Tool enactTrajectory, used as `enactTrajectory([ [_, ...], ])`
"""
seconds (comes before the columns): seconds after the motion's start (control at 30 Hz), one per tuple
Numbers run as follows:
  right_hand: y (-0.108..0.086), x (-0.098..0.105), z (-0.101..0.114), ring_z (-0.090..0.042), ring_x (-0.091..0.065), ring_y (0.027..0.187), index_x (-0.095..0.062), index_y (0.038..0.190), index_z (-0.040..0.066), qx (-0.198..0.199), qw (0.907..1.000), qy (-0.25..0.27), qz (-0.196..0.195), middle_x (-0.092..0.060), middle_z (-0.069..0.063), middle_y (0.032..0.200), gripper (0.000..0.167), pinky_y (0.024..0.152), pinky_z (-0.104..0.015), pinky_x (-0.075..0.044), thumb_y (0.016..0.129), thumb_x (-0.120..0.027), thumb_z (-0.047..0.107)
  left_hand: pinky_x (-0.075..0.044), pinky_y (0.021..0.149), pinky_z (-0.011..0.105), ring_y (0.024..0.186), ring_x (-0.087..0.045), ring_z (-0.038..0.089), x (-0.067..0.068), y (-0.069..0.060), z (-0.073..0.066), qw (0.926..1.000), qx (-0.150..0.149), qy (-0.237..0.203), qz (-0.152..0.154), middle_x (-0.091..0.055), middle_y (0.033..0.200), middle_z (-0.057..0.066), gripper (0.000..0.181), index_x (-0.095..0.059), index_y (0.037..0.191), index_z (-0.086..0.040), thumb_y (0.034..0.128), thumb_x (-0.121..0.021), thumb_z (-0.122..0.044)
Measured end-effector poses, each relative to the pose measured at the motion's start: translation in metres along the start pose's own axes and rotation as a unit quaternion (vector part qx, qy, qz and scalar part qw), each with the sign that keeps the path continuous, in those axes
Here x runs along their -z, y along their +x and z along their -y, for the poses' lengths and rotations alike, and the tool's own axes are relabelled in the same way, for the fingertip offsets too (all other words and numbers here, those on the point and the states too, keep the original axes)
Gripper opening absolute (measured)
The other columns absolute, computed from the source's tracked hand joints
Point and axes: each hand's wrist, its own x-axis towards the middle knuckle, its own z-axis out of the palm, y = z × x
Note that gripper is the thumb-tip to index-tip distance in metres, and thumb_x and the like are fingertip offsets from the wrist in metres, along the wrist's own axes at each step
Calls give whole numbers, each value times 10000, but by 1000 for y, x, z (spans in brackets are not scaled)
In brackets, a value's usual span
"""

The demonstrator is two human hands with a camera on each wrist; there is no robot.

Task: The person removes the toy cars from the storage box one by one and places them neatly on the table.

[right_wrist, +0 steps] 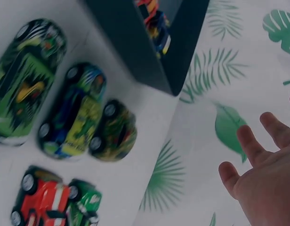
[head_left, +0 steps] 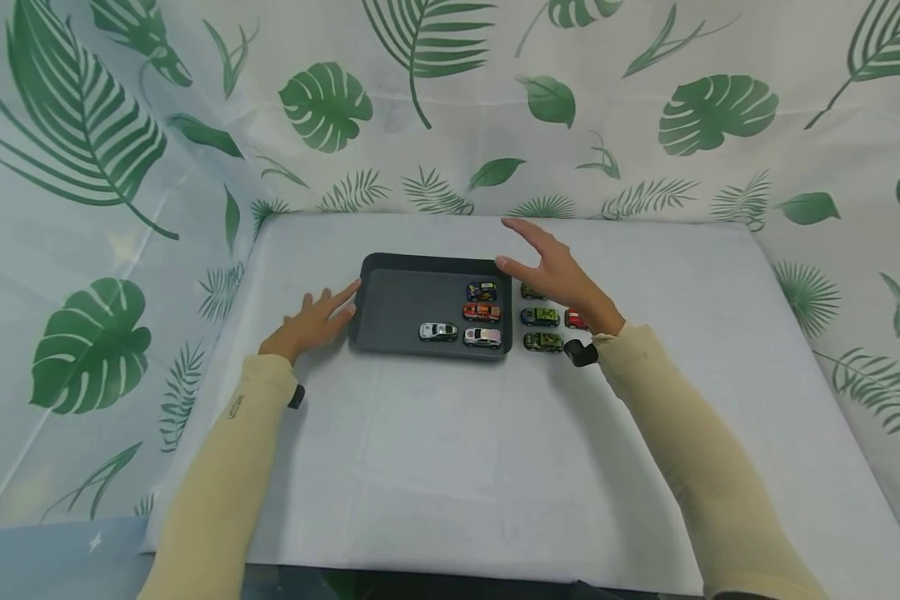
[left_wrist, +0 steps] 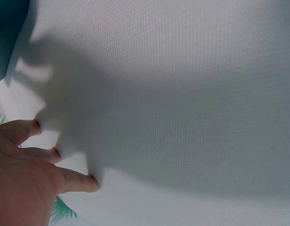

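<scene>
Four cars are being held by the gray tray (head_left: 397, 300), which is itself being supported by the white table (head_left: 420, 467). A blue car (head_left: 482, 292), an orange car (head_left: 482, 312) and a pinkish car (head_left: 482, 337) are being shown in a column by the tray's right wall, a silver car (head_left: 438, 332) just left of the pinkish one. The left hand (head_left: 307, 327) is being held right at the tray's left rim, fingers splayed, nothing pinched; whether the rim's being touched can't really be told. The right hand (head_left: 561, 275) is being held above the far right corner, thumb and fingers well apart, nothing gripped. Outside that wall, three green cars (head_left: 540, 317) are being shown in a column, the far one partly hidden by the hand, plus a red car (head_left: 576, 319) and a mini green car (right_wrist: 86, 202) alongside.
</scene>
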Motion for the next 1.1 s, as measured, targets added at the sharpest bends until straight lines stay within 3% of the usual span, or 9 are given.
enactTrajectory([
  [0.33,20,-18,12,-366,-296,1568,-403,1675,145,412,9976,-410,366,-414,-104,1687,730,1241,-662,-191,1050,-702,377,96,1106,871,1565,180,547,0,3,2,10000,-7,41,-9,50,1763,249,631,-79,1740,-376,1169,-295,-535],
  [0.6,30,-34,21,-402,-303,1541,-427,1662,138,585,9933,-738,675,-474,-152,1638,736,1211,-669,-151,1033,-735,363,97,1107,870,1568,190,535,-2,5,5,10000,36,4,-1,47,1765,242,634,-86,1740,-375,1167,-302,-539],
  [0.8,37,-47,30,-373,-320,1532,-432,1666,188,636,9854,-1179,1046,-537,-137,1583,749,1233,-627,-137,1029,-742,431,98,1104,873,1562,196,544,-2,5,5,10000,13,68,-1,50,1760,258,634,-87,1741,-367,1166,-291,-541],
  [1.1,43,-63,41,-402,-355,1501,-451,1653,170,730,9763,-1438,1445,-606,-173,1501,751,1223,-643,-147,1023,-741,457,106,1109,866,1563,196,541,-2,5,6,10000,15,-7,-48,47,1764,246,631,-97,1740,-378,1165,-299,-543],
])
